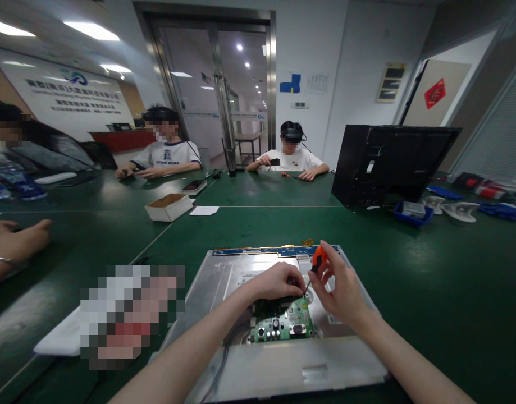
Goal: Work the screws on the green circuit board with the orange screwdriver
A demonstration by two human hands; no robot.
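Head view: grasping orange-and-black screwdriver (319, 257) in R hand (339, 289), slanting it tip-down to far R corner of green circuit board (278, 326). Bunching fingertips of L hand (285, 280) right by the tip; can't tell if pinching shaft, screw or nothing. For board's loc.: approx. mid of metal panel (209, 283), on green table (430, 292). Also see blue strip board (274, 251) along panel's far edge.

Re: progress, prob. mid-job, working one fastening pt. at that corner. Done, apparently: exposing board's top face. Not done: lifting board off panel, if meant at all. Can't tell if driving in or backing out, nor no. of screws left, w/ hands hiding much of board's far edge.
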